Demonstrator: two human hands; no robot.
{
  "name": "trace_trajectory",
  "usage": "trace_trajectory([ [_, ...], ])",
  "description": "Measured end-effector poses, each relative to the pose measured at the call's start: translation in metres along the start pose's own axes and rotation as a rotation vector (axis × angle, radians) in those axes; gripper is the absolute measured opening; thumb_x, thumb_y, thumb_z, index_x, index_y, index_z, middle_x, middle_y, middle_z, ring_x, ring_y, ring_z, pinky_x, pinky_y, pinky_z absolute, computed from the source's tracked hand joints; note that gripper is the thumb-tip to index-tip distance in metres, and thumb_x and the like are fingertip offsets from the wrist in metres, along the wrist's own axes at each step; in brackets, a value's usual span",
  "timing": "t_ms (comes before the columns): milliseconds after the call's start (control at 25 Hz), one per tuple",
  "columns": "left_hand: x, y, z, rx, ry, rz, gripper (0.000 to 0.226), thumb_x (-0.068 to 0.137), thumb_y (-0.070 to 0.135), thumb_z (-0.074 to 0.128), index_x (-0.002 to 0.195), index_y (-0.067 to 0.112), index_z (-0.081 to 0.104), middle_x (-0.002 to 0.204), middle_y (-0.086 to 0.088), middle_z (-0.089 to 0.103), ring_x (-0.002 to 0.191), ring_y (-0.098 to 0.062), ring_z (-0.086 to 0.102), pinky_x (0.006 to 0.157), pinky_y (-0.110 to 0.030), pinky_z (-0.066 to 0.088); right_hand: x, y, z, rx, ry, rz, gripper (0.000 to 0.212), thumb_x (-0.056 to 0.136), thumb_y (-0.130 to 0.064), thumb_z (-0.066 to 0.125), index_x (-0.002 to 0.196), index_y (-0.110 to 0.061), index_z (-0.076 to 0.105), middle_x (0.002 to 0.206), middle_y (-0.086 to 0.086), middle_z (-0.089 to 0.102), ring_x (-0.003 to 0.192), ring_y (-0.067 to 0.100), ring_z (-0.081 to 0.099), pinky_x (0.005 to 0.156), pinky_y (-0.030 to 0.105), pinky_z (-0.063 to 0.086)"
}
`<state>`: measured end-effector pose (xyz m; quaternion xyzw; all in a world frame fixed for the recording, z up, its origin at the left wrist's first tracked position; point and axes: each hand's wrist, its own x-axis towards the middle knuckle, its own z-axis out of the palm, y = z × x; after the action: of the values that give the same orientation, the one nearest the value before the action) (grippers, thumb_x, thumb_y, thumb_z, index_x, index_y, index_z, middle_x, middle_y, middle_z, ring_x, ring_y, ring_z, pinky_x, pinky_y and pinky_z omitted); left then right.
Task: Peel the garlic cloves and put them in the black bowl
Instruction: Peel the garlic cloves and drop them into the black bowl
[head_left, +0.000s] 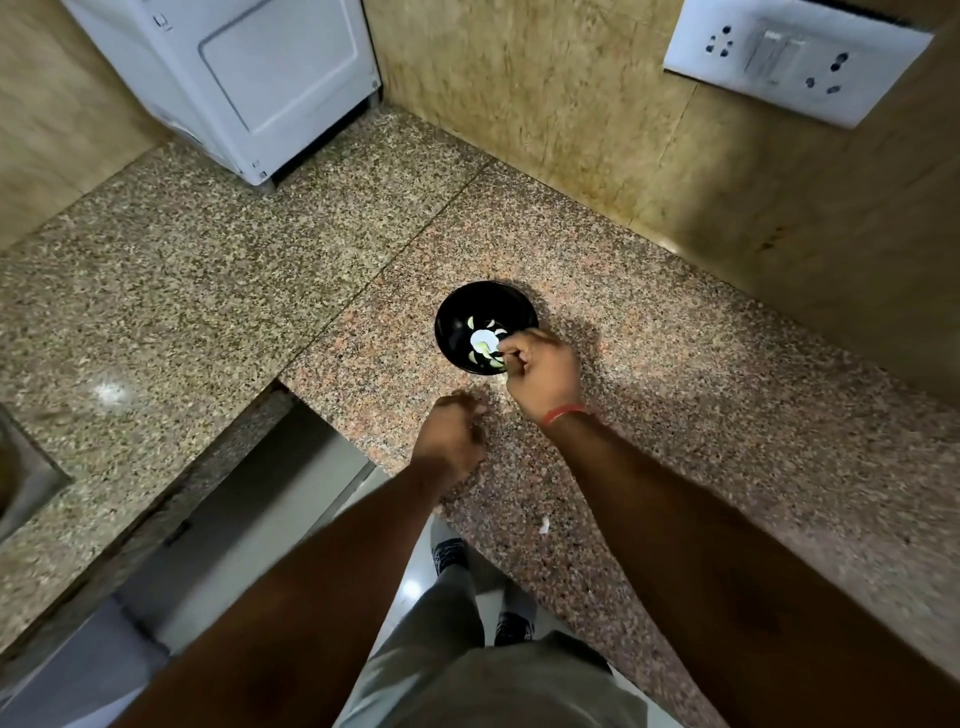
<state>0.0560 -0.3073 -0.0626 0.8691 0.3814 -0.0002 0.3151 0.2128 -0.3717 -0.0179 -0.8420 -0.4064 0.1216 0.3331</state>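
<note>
Head view: right hand (543, 376) over black bowl (485, 326) rim, fingers curled, contents unclear. Left hand (449, 439) curled on desk (260, 260); grip unclear. Peeled garlic cloves (485, 345) in bowl.

Right hand (543, 376) over black bowl (457, 317) of garlic cloves (474, 357); left hand (451, 436) curled

The counter (519, 234) is speckled pinkish-brown and grey granite, with a glossy black bowl (457, 317) holding pale yellowish-white garlic cloves (474, 323), a white appliance (249, 78) behind the bowl, mottled tan wall tiles (545, 93) and a red wristband (561, 414) nearby.
</note>
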Motion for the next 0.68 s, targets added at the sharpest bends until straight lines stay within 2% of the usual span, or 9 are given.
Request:
trace_trajectory([
  [80, -0.008, 0.005, 0.006, 0.0, -0.03, 0.02, 0.023, 0.086, 0.01, 0.066, 0.106, 0.018, 0.074, 0.107, 0.0, 0.073, 0.087, -0.012, 0.069, 0.075, -0.002, 0.039, -0.028, 0.015, -0.005, 0.073, -0.032, 0.034, 0.023, 0.081, -0.007, 0.069, 0.096, -0.021, 0.078, 0.094, -0.002, 0.077, 0.081, 0.014, 0.071, 0.075, 0.032, 0.061],
  [160, -0.022, 0.011, 0.014, 0.047, -0.116, 0.024, 0.018, 0.085, 0.009, 0.067, 0.096, 0.023, 0.072, 0.098, 0.007, 0.074, 0.068, 0.0, 0.061, 0.058, 0.0, 0.039, -0.059, 0.033, -0.012, 0.105, -0.249, 0.066, 0.022, 0.081, -0.008, 0.068, 0.092, -0.024, 0.078, 0.09, -0.01, 0.076, 0.079, 0.004, 0.07, 0.076, 0.029, 0.062],
  [240, -0.04, 0.017, 0.025, 0.056, -0.138, 0.057, 0.017, 0.085, 0.014, 0.071, 0.095, 0.028, 0.073, 0.091, 0.019, 0.068, 0.065, 0.003, 0.059, 0.056, 0.0, 0.037, -0.09, 0.051, -0.017, 0.027, -0.489, -0.047, 0.022, 0.077, -0.014, 0.067, 0.085, -0.032, 0.076, 0.083, -0.019, 0.07, 0.076, 0.001, 0.065, 0.074, 0.029, 0.059],
  [320, -0.057, 0.021, 0.036, 0.036, -0.153, 0.082, 0.01, 0.086, 0.018, 0.071, 0.092, 0.024, 0.075, 0.083, 0.016, 0.068, 0.07, -0.005, 0.063, 0.063, -0.006, 0.04, -0.115, 0.065, -0.021, -0.109, -0.633, -0.119, 0.025, 0.066, -0.024, 0.069, 0.087, -0.036, 0.076, 0.085, -0.021, 0.063, 0.077, 0.004, 0.06, 0.072, 0.026, 0.055],
  [360, -0.064, 0.022, 0.041, 0.033, -0.165, 0.087, 0.008, 0.086, 0.018, 0.07, 0.089, 0.022, 0.075, 0.081, 0.011, 0.07, 0.071, -0.008, 0.064, 0.065, -0.009, 0.04, -0.126, 0.072, -0.021, -0.14, -0.66, -0.13, 0.031, 0.061, -0.024, 0.071, 0.09, -0.034, 0.077, 0.089, -0.019, 0.063, 0.078, 0.005, 0.059, 0.071, 0.025, 0.054],
  [440, -0.075, 0.024, 0.049, 0.03, -0.176, 0.094, 0.012, 0.084, 0.014, 0.07, 0.09, 0.022, 0.078, 0.086, 0.006, 0.075, 0.072, -0.004, 0.06, 0.065, -0.005, 0.035, -0.144, 0.079, -0.02, -0.172, -0.657, -0.15, 0.036, 0.059, -0.019, 0.073, 0.092, -0.029, 0.079, 0.093, -0.012, 0.064, 0.083, 0.009, 0.06, 0.072, 0.026, 0.055],
  [560, -0.082, 0.029, 0.057, -0.006, -0.148, 0.099, 0.022, 0.081, 0.006, 0.069, 0.093, 0.022, 0.08, 0.091, 0.007, 0.076, 0.079, -0.003, 0.063, 0.069, -0.003, 0.036, -0.156, 0.079, -0.017, -0.264, -0.607, -0.184, 0.02, 0.073, -0.013, 0.074, 0.089, -0.024, 0.08, 0.096, -0.004, 0.067, 0.095, 0.019, 0.061, 0.08, 0.03, 0.051],
  [680, -0.088, 0.03, 0.06, -0.035, -0.117, 0.127, 0.025, 0.081, 0.002, 0.067, 0.09, 0.022, 0.08, 0.087, 0.008, 0.074, 0.075, -0.007, 0.063, 0.068, -0.012, 0.042, -0.158, 0.076, -0.009, -0.285, -0.566, -0.146, 0.013, 0.087, -0.016, 0.066, 0.081, -0.022, 0.077, 0.092, -0.003, 0.065, 0.09, 0.021, 0.061, 0.072, 0.028, 0.04],
])
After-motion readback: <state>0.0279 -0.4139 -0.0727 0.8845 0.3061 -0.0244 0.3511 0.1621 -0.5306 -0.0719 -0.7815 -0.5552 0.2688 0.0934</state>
